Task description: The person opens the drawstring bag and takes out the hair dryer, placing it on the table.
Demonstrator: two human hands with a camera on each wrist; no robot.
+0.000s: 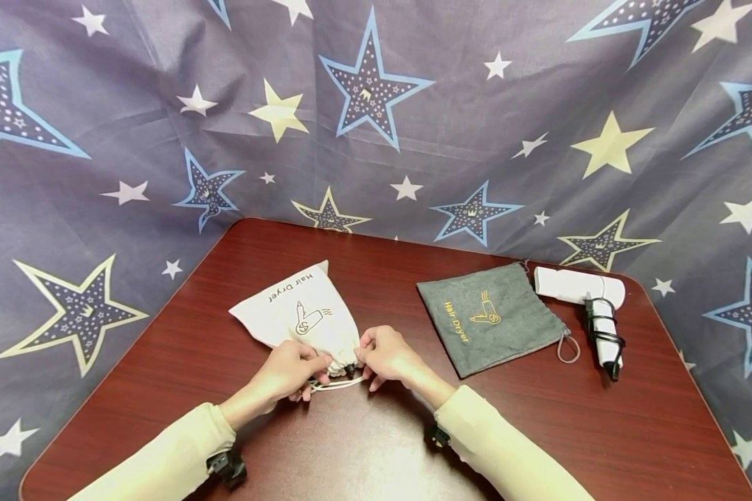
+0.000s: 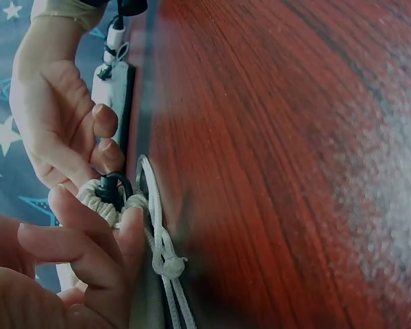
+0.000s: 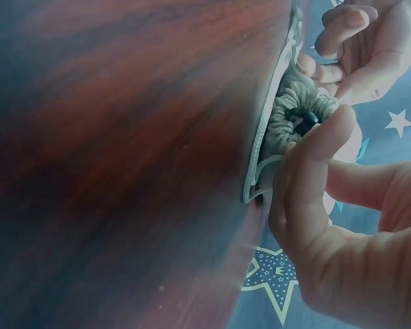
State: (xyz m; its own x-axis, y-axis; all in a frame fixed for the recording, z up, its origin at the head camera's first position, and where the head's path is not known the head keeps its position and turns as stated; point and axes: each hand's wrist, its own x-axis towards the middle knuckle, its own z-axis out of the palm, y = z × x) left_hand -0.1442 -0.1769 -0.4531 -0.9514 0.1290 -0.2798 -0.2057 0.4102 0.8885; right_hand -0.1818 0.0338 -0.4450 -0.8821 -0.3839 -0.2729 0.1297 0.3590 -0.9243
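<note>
Here across the back and both sides, a slate-purple cloth is hanging like a wall, and stars are scattering all over it! A big blue-edged star is standing high near the middle, a plain yellow star is gleaming out on the right, a yellow-outlined star is sprawling low on the left, and white stars are filling gaps between. Creases are running down the upper left. Below, a reddish-brown desk is stretching out, its wood grain streaking dark, its corners rounding off. And light is bouncing off the near surface, leaving a pale glare!
</note>
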